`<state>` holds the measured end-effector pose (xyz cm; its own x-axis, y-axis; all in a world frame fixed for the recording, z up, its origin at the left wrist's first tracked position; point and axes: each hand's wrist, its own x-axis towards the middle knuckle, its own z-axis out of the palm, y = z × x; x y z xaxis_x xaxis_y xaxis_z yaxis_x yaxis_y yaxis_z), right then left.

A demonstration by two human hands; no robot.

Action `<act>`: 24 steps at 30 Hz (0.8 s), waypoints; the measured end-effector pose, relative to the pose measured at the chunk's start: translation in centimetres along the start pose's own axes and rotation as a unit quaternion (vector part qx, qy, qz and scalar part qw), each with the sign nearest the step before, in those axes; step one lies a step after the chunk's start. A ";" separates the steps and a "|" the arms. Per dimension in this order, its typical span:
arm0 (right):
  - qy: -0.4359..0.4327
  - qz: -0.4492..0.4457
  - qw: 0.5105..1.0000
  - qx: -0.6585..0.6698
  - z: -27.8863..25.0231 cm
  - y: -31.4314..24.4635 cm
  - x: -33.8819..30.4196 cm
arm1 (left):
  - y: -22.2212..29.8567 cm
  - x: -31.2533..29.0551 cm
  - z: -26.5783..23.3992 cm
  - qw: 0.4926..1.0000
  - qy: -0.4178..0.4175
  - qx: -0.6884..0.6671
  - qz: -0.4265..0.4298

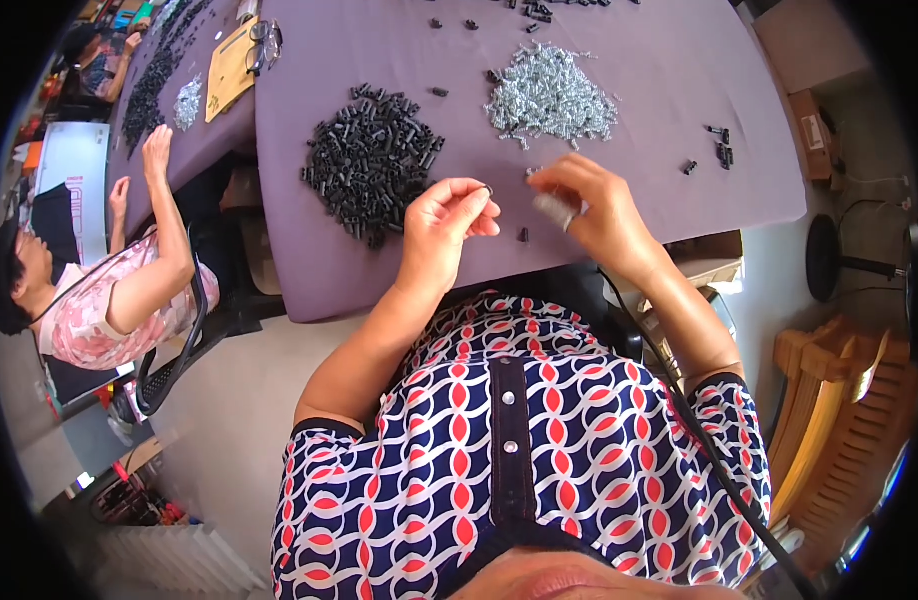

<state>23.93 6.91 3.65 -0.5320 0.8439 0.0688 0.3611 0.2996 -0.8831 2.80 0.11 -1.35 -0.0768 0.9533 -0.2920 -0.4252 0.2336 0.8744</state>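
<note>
Above the worktop (669, 110), my left hand (441, 222) pinches a small dark piece (488, 190), just left of my right hand (601, 215), held apart, its grip unclear; I cannot tell the piece's long axis. Silver parts (551, 95) lie beyond.

The left hand (446, 222) is drawn up into a pinch, its thumb (469, 210) and forefinger coming together on the side nearest the right hand (604, 212), the other fingers curled in. Behind it, the left wrist (426, 283) looks nearly straight, and the bare left forearm (379, 340) slants back and outward. Apart from the left hand, the right hand lies back upward, fingers bent toward it (blur hides whether their tips close on the thumb). Behind, the right forearm (691, 320) also slants outward.
</note>
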 end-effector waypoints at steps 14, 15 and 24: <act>-0.122 -0.196 0.949 -0.214 1.6 1.4 -0.8 | 0.3 -0.3 -0.5 0.999 -0.027 -0.030 -0.019; -0.137 -0.205 0.944 -0.218 1.5 1.5 -0.6 | 0.4 -0.2 -0.6 0.998 -0.031 -0.040 -0.025; -0.077 -0.150 0.983 -0.076 0.8 0.5 -0.1 | 0.8 -0.4 -0.7 0.997 -0.047 -0.042 -0.038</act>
<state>23.53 6.57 2.83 -0.7382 0.6326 0.2343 0.2739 0.5984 -0.7529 1.89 -0.25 -0.77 0.0410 0.9482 -0.3151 -0.5002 0.2925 0.8150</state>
